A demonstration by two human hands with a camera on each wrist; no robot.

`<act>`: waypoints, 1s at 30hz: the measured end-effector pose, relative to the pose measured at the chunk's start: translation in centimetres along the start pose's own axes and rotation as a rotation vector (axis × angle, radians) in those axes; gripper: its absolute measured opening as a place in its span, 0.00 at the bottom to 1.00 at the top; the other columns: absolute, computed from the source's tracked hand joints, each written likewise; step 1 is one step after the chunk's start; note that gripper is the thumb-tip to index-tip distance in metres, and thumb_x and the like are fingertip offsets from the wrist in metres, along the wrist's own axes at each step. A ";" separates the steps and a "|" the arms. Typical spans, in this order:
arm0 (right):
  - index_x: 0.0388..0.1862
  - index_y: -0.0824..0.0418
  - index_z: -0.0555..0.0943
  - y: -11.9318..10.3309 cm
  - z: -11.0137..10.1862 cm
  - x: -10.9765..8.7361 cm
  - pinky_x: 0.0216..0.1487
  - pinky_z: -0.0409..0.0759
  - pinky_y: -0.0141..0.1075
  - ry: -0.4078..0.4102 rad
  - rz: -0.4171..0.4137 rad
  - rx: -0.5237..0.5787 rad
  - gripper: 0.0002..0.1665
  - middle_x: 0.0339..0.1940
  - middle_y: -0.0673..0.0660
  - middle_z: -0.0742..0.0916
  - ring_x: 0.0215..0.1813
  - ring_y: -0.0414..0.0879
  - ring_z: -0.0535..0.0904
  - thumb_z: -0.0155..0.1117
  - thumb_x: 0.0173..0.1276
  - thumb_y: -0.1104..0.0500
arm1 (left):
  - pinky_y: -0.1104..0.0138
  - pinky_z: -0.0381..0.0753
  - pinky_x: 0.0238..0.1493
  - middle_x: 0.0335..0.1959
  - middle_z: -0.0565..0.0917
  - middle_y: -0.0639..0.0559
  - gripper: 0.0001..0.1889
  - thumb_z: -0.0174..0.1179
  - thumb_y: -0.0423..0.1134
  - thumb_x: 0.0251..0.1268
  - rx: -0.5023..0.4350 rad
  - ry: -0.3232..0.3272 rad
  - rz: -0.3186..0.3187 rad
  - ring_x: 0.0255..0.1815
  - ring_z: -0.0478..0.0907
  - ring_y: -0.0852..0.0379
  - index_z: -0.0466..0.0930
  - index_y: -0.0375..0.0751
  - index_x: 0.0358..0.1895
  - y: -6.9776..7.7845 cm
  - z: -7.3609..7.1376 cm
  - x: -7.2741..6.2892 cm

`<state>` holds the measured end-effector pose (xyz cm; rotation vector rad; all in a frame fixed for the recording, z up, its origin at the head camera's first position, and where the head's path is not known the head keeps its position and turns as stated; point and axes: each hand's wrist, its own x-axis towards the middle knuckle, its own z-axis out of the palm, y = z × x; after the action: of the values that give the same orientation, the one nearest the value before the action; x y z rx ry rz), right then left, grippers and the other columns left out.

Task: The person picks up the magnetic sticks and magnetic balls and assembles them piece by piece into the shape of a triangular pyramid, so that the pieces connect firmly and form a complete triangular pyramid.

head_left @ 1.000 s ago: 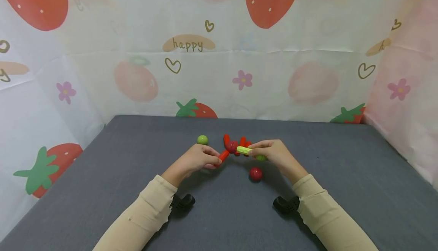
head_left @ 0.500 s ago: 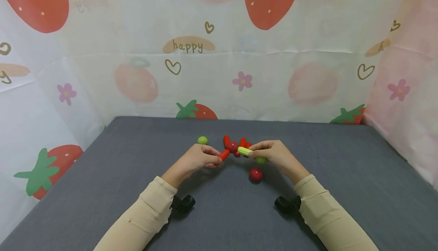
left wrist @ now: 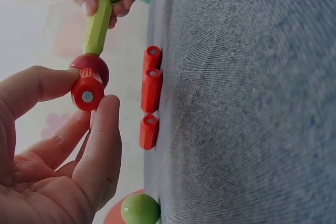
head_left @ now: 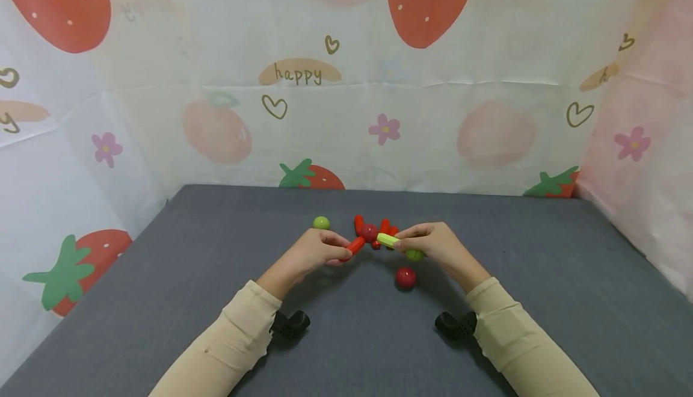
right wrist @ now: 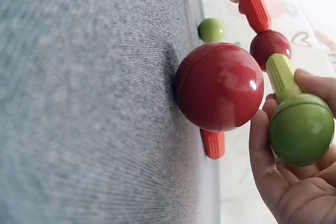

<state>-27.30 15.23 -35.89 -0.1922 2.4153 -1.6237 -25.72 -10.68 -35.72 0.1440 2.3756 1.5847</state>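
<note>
My left hand pinches a red magnetic rod between thumb and fingertips; a silvery disc shows on its near end in the left wrist view. At the rod's other end sits a dark red ball. A yellow-green ribbed rod meets that ball from the other side, and a green ball is on its outer end. The right hand grips this yellow-green rod, thumb against it. The joined pieces are held above the table, forming a chain between both hands.
A loose red ball lies on the grey table in front of the right hand. Another green ball rests beyond the left hand. Several red rods stand or lie behind the chain. A printed curtain closes off the back.
</note>
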 end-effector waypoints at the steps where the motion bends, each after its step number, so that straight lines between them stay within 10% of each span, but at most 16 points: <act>1: 0.48 0.63 0.88 0.0 0.0 0.0 0.42 0.82 0.37 -0.002 0.001 0.004 0.17 0.42 0.62 0.90 0.36 0.43 0.82 0.72 0.63 0.55 | 0.64 0.86 0.51 0.44 0.88 0.44 0.14 0.64 0.37 0.66 -0.001 -0.001 0.002 0.39 0.86 0.55 0.85 0.32 0.50 0.0 0.0 0.0; 30: 0.47 0.60 0.89 -0.3 0.7 0.0 0.41 0.80 0.34 0.057 0.051 0.027 0.18 0.46 0.55 0.89 0.43 0.44 0.80 0.74 0.61 0.52 | 0.55 0.83 0.58 0.51 0.85 0.40 0.14 0.63 0.34 0.66 -0.087 0.037 0.044 0.49 0.85 0.44 0.83 0.31 0.52 -0.2 -0.3 0.5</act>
<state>-27.12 14.54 -35.87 -0.0800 2.4172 -1.6602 -26.24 -10.87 -35.91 0.1518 2.3417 1.7217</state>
